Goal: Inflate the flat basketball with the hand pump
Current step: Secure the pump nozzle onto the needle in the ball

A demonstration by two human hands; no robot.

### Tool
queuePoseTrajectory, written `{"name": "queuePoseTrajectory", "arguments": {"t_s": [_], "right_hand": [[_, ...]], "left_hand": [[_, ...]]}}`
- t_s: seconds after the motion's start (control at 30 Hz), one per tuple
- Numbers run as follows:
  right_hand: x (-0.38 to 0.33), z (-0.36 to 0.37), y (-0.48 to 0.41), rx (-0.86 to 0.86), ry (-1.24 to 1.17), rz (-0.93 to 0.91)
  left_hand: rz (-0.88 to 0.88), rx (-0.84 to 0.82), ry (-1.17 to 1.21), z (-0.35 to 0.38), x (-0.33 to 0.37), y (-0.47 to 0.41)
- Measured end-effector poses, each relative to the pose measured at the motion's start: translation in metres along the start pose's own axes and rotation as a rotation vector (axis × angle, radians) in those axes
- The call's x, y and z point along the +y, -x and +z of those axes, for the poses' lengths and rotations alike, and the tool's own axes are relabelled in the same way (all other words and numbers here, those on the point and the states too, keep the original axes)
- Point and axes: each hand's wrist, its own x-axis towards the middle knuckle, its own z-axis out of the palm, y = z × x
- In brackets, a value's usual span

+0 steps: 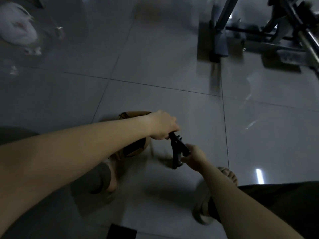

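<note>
- Closest to the lens, a person's two bare forearms reach down and forward over a grey tiled floor (155, 66), with a sandalled left foot (111, 180) planted below them.
- At arm's length, the right hand (195, 155) is curled round the near end of a black hand pump (178, 148). The left hand (163, 125) is closed in a fist over its far, upper end.
- Just beyond and partly under the left forearm, the flat basketball (133, 150) lies slack and brown on the tiles, close to that foot and just beside the pump.
- Motion blur hides whether the needle is seated in the valve.
- Judged from this grip, the pump is being readied or worked. The step would go best with one hand holding the barrel steady, strokes kept straight along it so the needle does not bend, and the ball braced against rolling.
- Farther off, a dark metal frame (259, 31) stands at the upper right, and a blurred white object (17, 26) sits at the upper left.
</note>
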Motion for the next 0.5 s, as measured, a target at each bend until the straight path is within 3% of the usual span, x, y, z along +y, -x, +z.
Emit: {"name": "queuePoseTrajectory", "arguments": {"t_s": [0.13, 0.37, 0.5], "right_hand": [[0.029, 0.008, -0.035, -0.119, 0.228, 0.059], [0.038, 0.042, -0.112, -0.298, 0.494, -0.169], [0.068, 0.057, -0.114, -0.25, 0.522, -0.064]], "left_hand": [[0.101, -0.017, -0.09, 0.018, -0.027, 0.018], [0.228, 0.168, -0.043, 0.036, -0.039, 0.018], [0.232, 0.172, -0.059, 0.031, -0.041, 0.01]]}}
